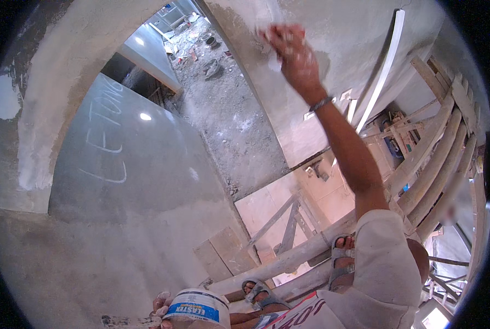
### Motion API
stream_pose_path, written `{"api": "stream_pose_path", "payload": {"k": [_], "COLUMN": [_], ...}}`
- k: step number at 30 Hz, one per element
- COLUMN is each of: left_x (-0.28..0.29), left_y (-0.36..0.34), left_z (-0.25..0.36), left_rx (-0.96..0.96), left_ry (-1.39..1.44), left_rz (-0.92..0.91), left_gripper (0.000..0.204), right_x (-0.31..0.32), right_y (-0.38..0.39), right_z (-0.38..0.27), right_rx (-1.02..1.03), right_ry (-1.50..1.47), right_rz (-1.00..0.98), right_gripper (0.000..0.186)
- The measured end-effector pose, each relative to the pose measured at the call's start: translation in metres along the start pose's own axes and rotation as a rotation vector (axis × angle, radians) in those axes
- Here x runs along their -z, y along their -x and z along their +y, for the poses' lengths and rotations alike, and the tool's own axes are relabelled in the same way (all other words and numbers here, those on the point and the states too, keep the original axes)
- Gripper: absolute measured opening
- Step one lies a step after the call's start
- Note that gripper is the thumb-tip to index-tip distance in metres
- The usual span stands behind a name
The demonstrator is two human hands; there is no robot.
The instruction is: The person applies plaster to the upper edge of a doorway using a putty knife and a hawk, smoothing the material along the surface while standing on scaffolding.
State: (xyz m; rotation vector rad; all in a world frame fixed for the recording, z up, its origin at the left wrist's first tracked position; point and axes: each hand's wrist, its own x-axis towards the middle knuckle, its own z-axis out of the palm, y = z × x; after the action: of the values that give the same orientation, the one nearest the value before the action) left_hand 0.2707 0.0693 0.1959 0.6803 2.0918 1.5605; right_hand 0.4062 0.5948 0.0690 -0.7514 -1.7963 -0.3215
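My right arm reaches up across the view, a dark band around its wrist. At its end my right hand (pixel 298 59), smudged with white, is up against the plastered grey wall (pixel 239 24). Its fingers are blurred, so their grip is unclear, and a pale patch shows beside the palm. Low in the view, my left hand (pixel 160 308), coated in white, is closed at the side of a white plastic bucket (pixel 199 296) with a blue label. Beside that hand sticks out a flat, stained strip (pixel 125 321) that I cannot name.
My sandalled feet (pixel 260 291) stand on round wooden poles (pixel 305 252) of a scaffold above a tiled floor. More poles (pixel 442 159) curve along the right. A white strip (pixel 385 68) leans there. Beyond the opening lies rough floor with rubble and a basin (pixel 211 68). Chalk marks cover a grey wall (pixel 146 159).
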Motion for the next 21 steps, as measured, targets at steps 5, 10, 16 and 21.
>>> {"api": "stream_pose_path", "payload": {"k": [5, 10, 16, 21], "left_x": [0.000, 0.001, -0.009, -0.006], "left_y": [0.002, 0.003, -0.004, 0.000], "left_z": [0.010, 0.004, 0.007, 0.005], "left_rx": [0.012, 0.022, 0.020, 0.029], "left_ry": [-0.015, -0.019, -0.022, -0.029], "left_rz": [-0.007, 0.005, -0.017, -0.008], "left_gripper": [0.049, 0.049, 0.049, 0.048], "right_x": [-0.047, -0.028, -0.077, -0.041], "right_y": [0.163, 0.127, 0.099, 0.109], "right_z": [-0.035, -0.044, -0.101, -0.048], "right_rx": [-0.334, -0.706, -0.512, -0.674], "right_ry": [-0.265, -0.271, 0.134, -0.253], "right_rz": [-0.369, -0.038, -0.079, 0.063], "right_gripper": [0.052, 0.053, 0.051, 0.048]}}
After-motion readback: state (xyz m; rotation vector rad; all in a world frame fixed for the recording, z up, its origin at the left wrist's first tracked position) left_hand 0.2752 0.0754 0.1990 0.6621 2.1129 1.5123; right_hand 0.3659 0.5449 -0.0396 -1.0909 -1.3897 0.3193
